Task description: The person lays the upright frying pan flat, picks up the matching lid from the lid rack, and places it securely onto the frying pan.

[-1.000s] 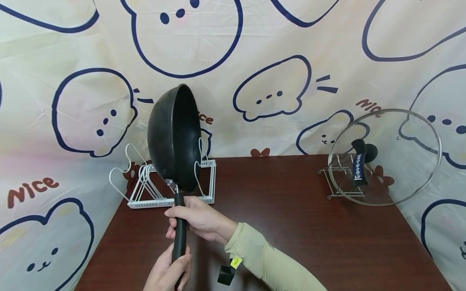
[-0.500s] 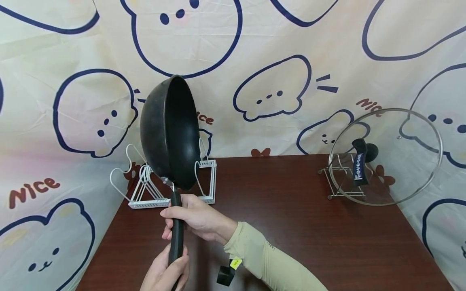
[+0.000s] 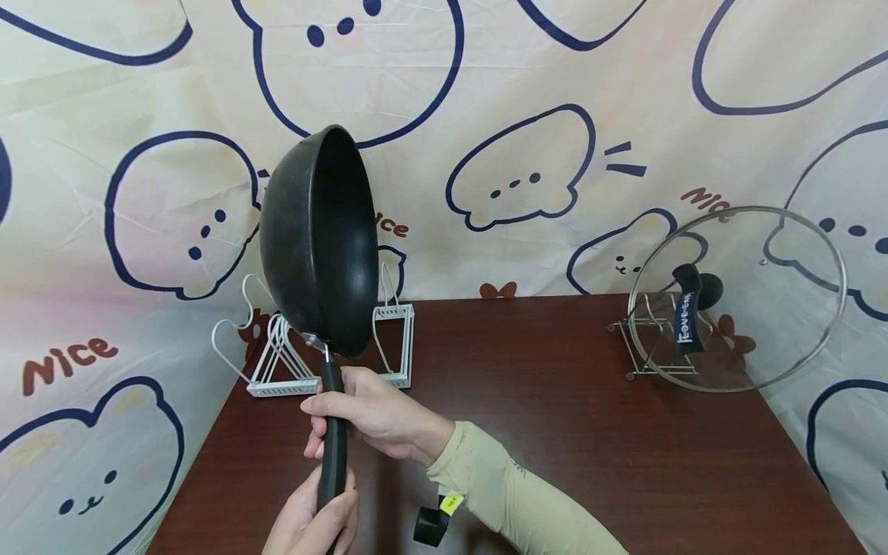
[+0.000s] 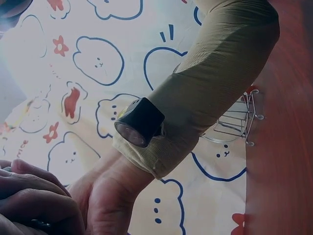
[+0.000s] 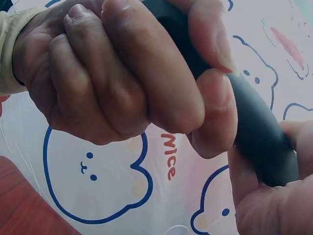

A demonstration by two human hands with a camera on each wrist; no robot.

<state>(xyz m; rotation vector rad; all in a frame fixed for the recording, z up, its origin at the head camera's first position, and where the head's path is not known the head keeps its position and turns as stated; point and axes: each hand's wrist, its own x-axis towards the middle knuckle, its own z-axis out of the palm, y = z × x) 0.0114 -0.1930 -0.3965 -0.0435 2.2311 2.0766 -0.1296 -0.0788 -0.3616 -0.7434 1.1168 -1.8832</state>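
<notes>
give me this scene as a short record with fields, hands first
right hand: grips the upper part of the black handle
left hand: grips the handle lower down
pan: held on its side; touching the rack or not, cannot tell
rack: white, at the table's far left
lid: glass, on edge in a wire stand, right side
table: dark reddish brown

Was a deep black pan [image 3: 315,239] with a long handle [image 3: 334,453], held on edge, facing right, partly hiding the white rack [image 3: 408,347].
</notes>
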